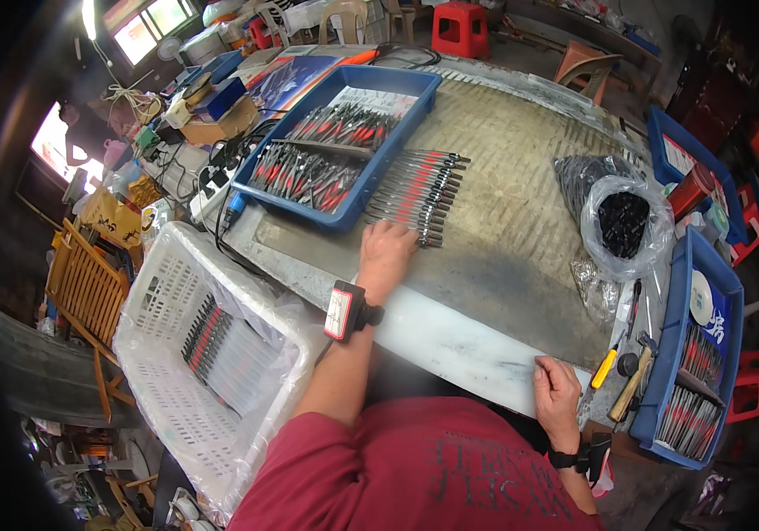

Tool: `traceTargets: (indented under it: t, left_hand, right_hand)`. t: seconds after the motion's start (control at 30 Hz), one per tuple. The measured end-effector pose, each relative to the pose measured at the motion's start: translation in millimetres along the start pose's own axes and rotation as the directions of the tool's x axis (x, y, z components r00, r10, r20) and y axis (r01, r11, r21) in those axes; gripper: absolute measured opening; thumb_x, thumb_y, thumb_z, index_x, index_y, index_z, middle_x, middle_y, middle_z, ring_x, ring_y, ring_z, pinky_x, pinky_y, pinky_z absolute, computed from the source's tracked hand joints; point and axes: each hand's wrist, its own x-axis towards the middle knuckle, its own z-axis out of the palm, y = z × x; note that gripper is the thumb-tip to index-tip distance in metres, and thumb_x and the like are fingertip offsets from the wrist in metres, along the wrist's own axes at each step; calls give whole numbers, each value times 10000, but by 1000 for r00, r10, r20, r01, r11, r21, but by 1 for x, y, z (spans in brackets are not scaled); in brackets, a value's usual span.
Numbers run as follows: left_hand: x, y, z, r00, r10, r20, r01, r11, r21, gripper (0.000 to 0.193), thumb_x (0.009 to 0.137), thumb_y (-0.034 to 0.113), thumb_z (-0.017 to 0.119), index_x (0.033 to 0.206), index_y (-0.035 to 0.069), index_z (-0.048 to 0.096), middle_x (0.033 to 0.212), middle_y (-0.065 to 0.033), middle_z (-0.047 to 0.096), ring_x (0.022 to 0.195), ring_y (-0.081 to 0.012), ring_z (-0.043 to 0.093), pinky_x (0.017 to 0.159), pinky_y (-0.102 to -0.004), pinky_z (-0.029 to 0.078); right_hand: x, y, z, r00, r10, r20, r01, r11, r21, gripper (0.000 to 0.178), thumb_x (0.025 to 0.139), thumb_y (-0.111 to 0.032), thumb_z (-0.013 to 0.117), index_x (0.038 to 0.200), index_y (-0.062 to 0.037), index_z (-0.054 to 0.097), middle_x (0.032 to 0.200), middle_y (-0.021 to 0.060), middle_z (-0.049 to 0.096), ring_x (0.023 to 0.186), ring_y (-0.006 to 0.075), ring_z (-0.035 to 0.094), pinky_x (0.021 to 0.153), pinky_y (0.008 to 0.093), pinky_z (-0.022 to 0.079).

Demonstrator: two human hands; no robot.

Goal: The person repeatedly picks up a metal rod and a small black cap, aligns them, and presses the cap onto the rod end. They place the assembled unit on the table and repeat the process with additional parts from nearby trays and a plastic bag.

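Nearest us, a maroon shirt [397, 465] fills the bottom; its lettering is upside down, and the lower frame cuts it off. Right hand [558, 396] sits at the near edge of the tabletop [521, 142], fingers loosely curled; we can't tell whether they meet or pinch anything. At left, a plastic-lined white crate [189, 438] holds some slim pieces [207, 336], partly blurred by the cloudy liner. Left hand [388, 254] is at the near end of a row of slim red, black and silver pieces [415, 190], laid side by side on the tabletop; its fingertips are hidden behind the hand, so we can't tell if they're apart or clamped on a piece.

The tabletop is worn and stained, with a white strip [459, 341] along its near edge. At right we have a yellow-handled screwdriver [605, 367], a hammer [634, 380] and a blue tray [670, 354] with more pieces. Past the row's left side is a divided blue tray [397, 150], heaped too densely for us to count. An open clear bag [656, 212] holds dark parts we can't make out.

Further off: red stool [460, 31], bright window [154, 26] and, at far left, a person [78, 133], mostly silhouette. Fisheye rim blacks out the corners.
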Motion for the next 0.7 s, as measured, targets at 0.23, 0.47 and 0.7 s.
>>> traceTargets:
  t: [0.23, 0.47, 0.7]
  left_hand:
    - [0, 2, -2, 1000, -12, 19, 12, 1000, 27, 215, 717, 139, 710, 920, 120, 640, 907, 5, 643, 906, -235, 558, 797, -392, 427]
    - [-1, 11, -11, 992, -123, -43, 122, 992, -15, 256, 702, 148, 738, 934, 124, 632, 873, -10, 614, 915, -242, 555, 783, -401, 425]
    - [-6, 6, -15, 965, -260, -5, 260, 966, 1, 100, 746, 148, 702, 816, 97, 651, 816, -58, 607, 816, -282, 589, 699, -415, 444]
  right_hand:
    - [1, -1, 0, 1000, 1, -2, -1, 1000, 10, 142, 840, -57, 584, 961, 5, 624, 812, 168, 608, 765, 357, 564, 687, 417, 437]
    - [1, -2, -1, 1000, -8, -6, 8, 1000, 7, 134, 843, -54, 582, 955, 6, 625, 811, 167, 608, 764, 356, 563, 685, 418, 438]
    - [1, -3, 0, 1000, -1, -6, 1, 1000, 14, 134, 842, -52, 583, 956, 6, 625, 803, 163, 604, 754, 349, 560, 682, 410, 438]
